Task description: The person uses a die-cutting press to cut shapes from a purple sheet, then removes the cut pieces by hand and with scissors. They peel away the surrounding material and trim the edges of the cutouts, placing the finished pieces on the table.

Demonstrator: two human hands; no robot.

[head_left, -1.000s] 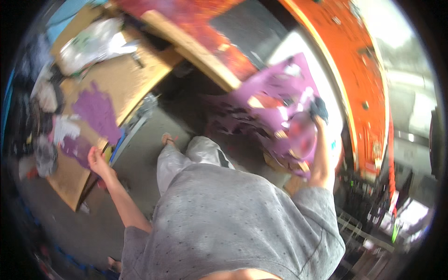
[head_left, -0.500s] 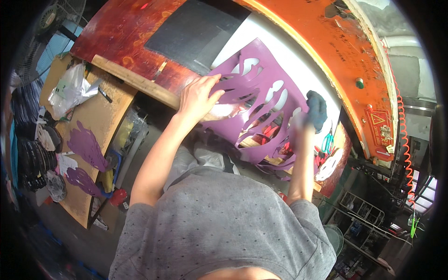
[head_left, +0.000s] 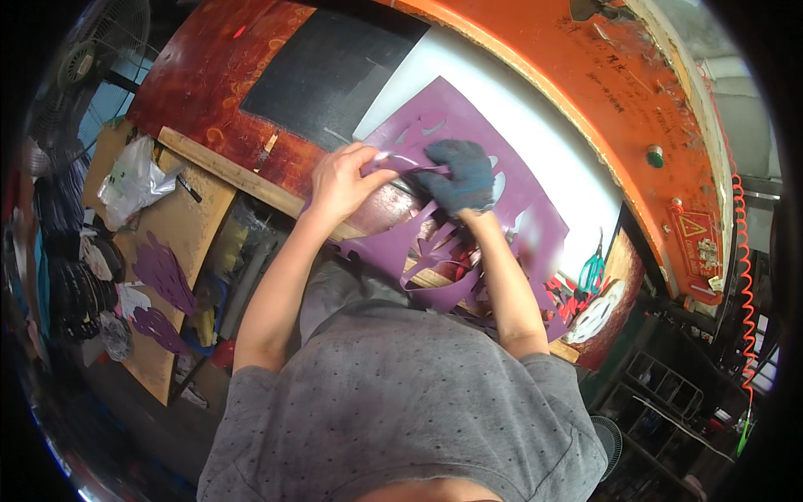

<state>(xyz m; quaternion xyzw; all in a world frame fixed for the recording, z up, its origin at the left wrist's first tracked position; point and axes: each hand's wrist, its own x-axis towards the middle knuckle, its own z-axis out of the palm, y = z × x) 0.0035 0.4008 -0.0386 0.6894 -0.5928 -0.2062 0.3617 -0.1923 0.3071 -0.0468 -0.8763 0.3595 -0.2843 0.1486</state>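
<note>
A purple sheet (head_left: 530, 206) full of cut-out openings lies across a white board (head_left: 493, 94), its near part reaching over the table edge. My bare left hand (head_left: 340, 179) is closed at the sheet's left side, thumb and fingers pinching a narrow purple strip. In a dark knitted glove, my right hand (head_left: 465, 177) grips the same strip just to the right, its fingers curled over it. Both hands are close together, with the strip running between them. The glove hides part of the sheet. Teal-handled scissors (head_left: 591, 273) lie to the right, beside a white cut-out piece (head_left: 596, 313).
Past the white board stands a large orange machine body (head_left: 577, 71). A black mat (head_left: 335, 71) lies on the red-brown table (head_left: 196, 79). On a lower board at left are purple cut pieces (head_left: 164, 272) and a plastic bag (head_left: 138, 177). A red coiled hose (head_left: 745, 284) hangs at right.
My gloved right hand has moved left from the sheet's right edge to beside my left hand and grasped the strip. The sheet's cut strips have shifted and bunched near my hands.
</note>
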